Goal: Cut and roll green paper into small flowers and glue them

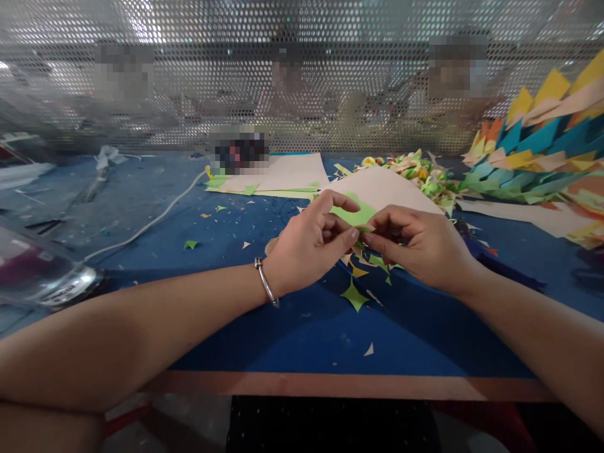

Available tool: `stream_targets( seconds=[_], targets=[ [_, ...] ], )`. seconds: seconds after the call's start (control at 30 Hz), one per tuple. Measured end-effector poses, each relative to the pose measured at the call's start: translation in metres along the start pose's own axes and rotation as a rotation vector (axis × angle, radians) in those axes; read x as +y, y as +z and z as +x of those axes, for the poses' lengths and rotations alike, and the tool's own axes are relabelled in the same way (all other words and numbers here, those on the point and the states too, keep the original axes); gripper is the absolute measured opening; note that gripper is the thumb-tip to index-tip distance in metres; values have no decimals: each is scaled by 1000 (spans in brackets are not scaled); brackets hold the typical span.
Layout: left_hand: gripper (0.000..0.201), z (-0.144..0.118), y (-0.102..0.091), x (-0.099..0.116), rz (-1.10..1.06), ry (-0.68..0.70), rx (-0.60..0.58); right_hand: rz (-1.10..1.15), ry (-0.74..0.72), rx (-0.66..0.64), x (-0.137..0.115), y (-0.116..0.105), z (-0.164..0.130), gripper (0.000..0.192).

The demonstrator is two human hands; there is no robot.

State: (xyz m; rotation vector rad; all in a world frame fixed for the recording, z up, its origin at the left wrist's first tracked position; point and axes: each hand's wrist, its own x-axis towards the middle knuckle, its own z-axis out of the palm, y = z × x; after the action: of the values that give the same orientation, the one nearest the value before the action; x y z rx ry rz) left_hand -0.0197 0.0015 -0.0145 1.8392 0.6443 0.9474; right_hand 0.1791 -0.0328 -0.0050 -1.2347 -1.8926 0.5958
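My left hand [309, 242], with a silver bracelet at the wrist, is closed in a pinch on a small piece of paper [364, 228], pale and greenish. On the same piece, my right hand [419, 248] pinches from the other side. Fingers cover most of it, so its shape is hard to make out. Behind the hands lie a green paper sheet [361, 211] and a large pale pink sheet [389, 187]. A green star-like scrap [355, 296] rests on the blue table just below my fingers, among other green and yellow cuttings.
Pale sheets [292, 173] lie stacked at the back, near a white cable [155, 220]. A heap of small folded paper pieces [419, 171] sits behind my right hand. Layered folded paper [542, 141] stands at right, a clear container [42, 270] at left. A perforated metal screen [330, 82] borders the table.
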Motion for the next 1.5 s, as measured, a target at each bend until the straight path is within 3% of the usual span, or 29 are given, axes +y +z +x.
stream_targets(
  seconds=[0.17,0.4,0.9,1.1,1.33,1.5],
  targets=[
    [34,2,2,1,-104,-117,33,-51,-17,18,-3,0,0,28],
    [28,5,5,0,-168,-181,82,-73,-18,24,-5,2,0,34],
    [25,6,1,-1,-57,-41,78,-45,0,23,-2,-3,-2,26],
    [6,0,-1,8,37,50,13,32,14,13,-3,-3,-2,24],
    [8,2,-4,9,166,51,85,-8,46,-39,2,-9,2,27],
    [5,5,-5,8,210,20,137,-192,5,-57,6,-19,6,17]
  ],
)
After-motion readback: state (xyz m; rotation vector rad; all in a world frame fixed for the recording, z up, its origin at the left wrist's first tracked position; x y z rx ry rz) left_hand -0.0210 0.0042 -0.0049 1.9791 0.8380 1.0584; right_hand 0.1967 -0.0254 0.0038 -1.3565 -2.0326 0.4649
